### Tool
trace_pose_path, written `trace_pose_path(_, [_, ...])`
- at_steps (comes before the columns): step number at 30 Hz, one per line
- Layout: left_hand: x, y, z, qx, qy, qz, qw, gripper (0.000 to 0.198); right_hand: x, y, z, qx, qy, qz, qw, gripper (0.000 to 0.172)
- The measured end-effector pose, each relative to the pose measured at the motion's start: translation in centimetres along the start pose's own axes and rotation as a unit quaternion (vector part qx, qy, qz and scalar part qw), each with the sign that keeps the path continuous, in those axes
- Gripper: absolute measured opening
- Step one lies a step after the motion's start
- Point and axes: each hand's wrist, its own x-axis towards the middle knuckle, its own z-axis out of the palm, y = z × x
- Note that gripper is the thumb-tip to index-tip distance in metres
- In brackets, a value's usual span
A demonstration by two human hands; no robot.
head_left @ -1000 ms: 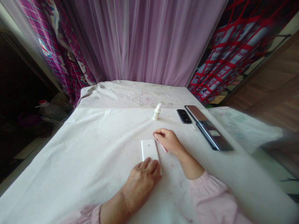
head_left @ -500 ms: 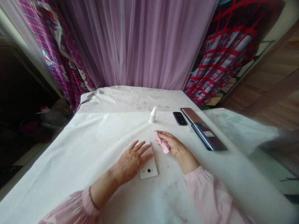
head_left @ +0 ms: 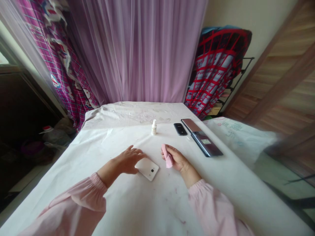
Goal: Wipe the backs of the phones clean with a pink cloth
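Observation:
A white smartphone lies at a slant on the cloth, its back and camera lens facing up. My left hand grips its far left end, thumb on the near edge and fingers along the far one. To the right of the phone, my right hand pinches a folded pink cloth, held apart from the phone. Beyond both hands stands a small white spray bottle, upright.
A small dark phone lies at the right, beside larger shiny phones near the table edge. White cloth covers the table. A purple curtain hangs behind, and a wooden door stands to the right.
My left hand has moved from lying over the white phone to its left end, and the phone has turned to a slant. My right hand still holds the pink cloth. The camera view has shifted.

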Motion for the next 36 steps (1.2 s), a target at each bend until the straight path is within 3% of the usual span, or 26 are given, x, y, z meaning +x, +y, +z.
trace_pose_path(5, [-1.9,0.5,2.6,-0.043,0.106,-0.102,0.988,0.054,-1.5,0.5,-0.3,0.075,0.032,-0.019,0.997,0.032])
trace_pose_path(11, [-3.3,5.8,7.6,-0.051,0.248,-0.234,0.939,0.052,-2.7,0.7,-0.3,0.116,0.073,-0.053,0.989,0.034])
trace_pose_path(14, [-3.5,7.7,9.0,-0.073,0.294,-0.246,0.921,0.058,-3.7,0.8,-0.1,0.101,0.099,-0.067,0.988,0.032])
trace_pose_path(19, [-4.3,8.8,9.6,-0.068,0.312,-0.264,0.910,0.061,-5.3,1.1,0.3,0.077,0.139,-0.098,0.982,0.031])
trace_pose_path(28, [-5.3,8.3,10.6,-0.057,0.339,-0.268,0.900,0.049,-5.9,0.7,0.6,0.062,0.189,-0.081,0.977,0.033])
trace_pose_path(32, [-5.3,8.4,10.9,-0.057,0.334,-0.264,0.903,0.053,-5.5,1.6,0.9,-0.072,0.220,-0.123,0.965,0.029])
trace_pose_path(36, [-5.4,8.4,11.0,-0.063,0.318,-0.266,0.908,0.056,-5.4,2.5,1.3,-0.273,0.211,-0.197,0.918,0.018])
